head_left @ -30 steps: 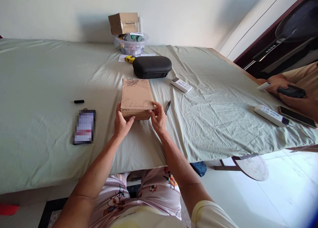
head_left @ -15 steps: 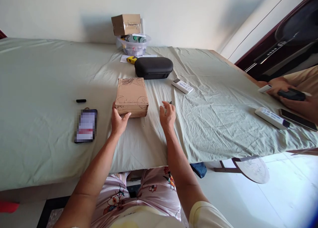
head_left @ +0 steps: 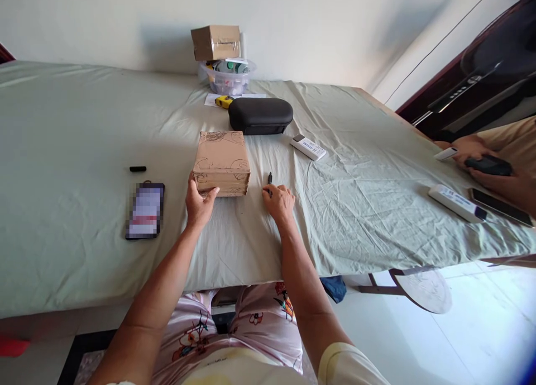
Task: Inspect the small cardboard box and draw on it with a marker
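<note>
A brown paper-wrapped box (head_left: 221,161) with drawn swirls lies on the pale green cloth (head_left: 84,128) in front of me. My left hand (head_left: 199,203) rests against the box's near left corner, thumb on its front face and fingers round the side. My right hand (head_left: 280,201) is curled on the cloth to the right of the box, its fingers closed on a black pen (head_left: 269,179) whose tip sticks out beyond them.
A phone (head_left: 144,210) and a small black cap (head_left: 137,169) lie left of the box. Behind it are a black zip case (head_left: 260,115), a white remote (head_left: 308,147), a plastic tub (head_left: 227,77) with a cardboard box (head_left: 216,42). Another person's hands (head_left: 486,160) hold devices at the right edge.
My right hand left the box's right corner, reached right to the pen and closed on it. The box settled flat on the cloth, my left hand still on it.
</note>
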The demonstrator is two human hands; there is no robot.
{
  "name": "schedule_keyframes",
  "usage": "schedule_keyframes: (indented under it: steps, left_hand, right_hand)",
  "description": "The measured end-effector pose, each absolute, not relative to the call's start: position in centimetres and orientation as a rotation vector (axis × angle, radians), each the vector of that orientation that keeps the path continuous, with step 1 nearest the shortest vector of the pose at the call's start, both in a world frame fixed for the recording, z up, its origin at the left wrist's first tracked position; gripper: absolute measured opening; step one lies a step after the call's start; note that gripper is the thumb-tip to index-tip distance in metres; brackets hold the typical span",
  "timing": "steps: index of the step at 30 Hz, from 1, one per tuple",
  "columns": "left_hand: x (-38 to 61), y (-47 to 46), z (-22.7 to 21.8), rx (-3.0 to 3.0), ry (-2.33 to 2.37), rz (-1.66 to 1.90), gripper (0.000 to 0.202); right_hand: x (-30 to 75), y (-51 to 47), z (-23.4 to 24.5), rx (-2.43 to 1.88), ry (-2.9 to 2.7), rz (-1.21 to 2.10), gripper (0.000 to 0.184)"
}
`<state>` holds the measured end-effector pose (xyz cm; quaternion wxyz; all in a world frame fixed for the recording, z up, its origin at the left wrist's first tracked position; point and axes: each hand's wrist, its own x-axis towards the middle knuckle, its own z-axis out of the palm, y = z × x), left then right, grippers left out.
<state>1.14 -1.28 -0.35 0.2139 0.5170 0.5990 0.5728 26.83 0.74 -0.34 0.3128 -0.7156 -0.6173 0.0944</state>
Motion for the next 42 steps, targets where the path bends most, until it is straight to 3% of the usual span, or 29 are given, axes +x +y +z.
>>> schedule_keyframes:
  steps: [4,8,16,23,42]
  left_hand:
    - [1.0,-1.3,-0.2,1.406,1.659,1.642,0.082]
    - [1.0,-1.2,-0.3,1.399,1.687,1.694,0.08]
    - [1.2,-1.1,-0.7,1.391,1.722,1.731,0.08]
    - [1.6,-1.2,-0.5,1.37,1.632,1.768,0.075]
    - [1.5,-1.1,-0.8,1.384,1.647,1.775,0.069]
  right_hand:
    - [26.2,1.0,0.1,-1.653,-1.632,0.45,0.033]
    - [25.8,0.9,0.4,-1.32,-1.586,0.43,0.046]
    - [23.4,-1.8,2.3,-0.972,-1.36,0.115,0.012]
    - [21.9,-3.5,2.9,-0.639,-1.6,-0.062,0.016]
    - [22.4,-3.6,3.2,-0.869,-1.553,-0.056,0.01]
